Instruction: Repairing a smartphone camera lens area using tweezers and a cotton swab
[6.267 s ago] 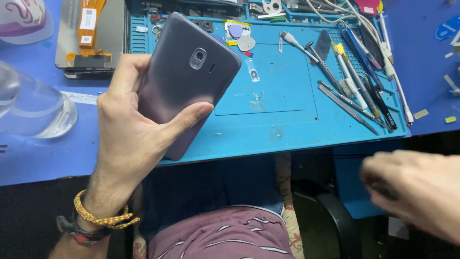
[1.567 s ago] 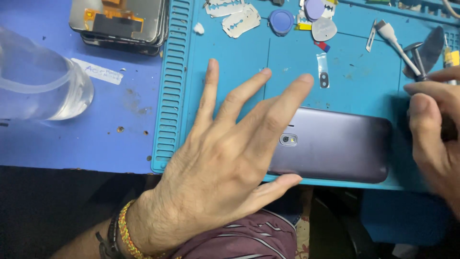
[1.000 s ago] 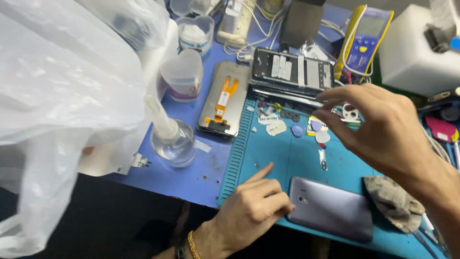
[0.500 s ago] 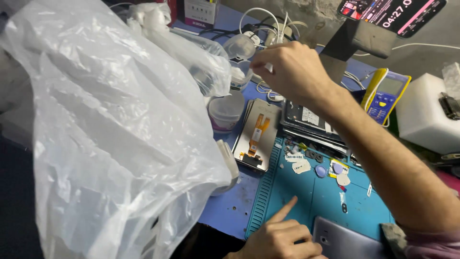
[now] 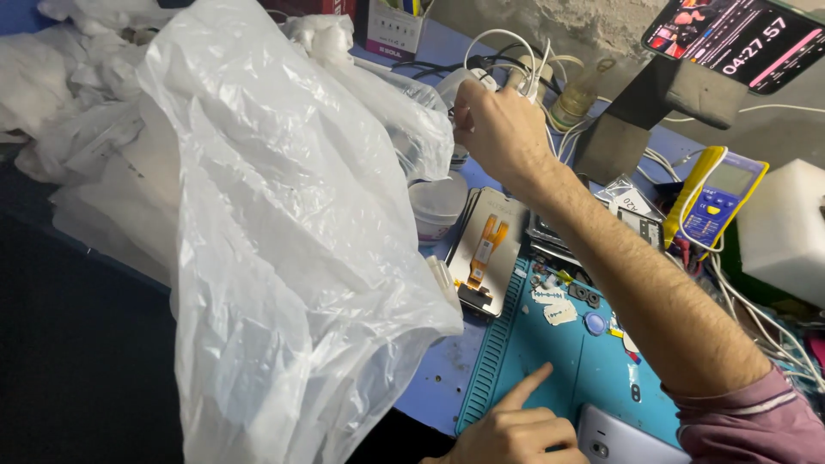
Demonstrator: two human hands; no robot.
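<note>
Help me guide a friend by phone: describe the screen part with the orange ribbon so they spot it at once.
Start at the blue repair mat with its ribbed left edge. Just off its upper left corner, below the reaching right hand, a detached phone screen lies face down. Unlike the white tub beside it, it is a flat silvery rectangle with an orange ribbon cable down its middle.

We see a translucent white plastic bag (image 5: 258, 241), teal ribbed mat (image 5: 550, 361), blue counter (image 5: 434, 378), yellow-blue meter (image 5: 718, 193), maroon sleeve (image 5: 748, 425).
</note>
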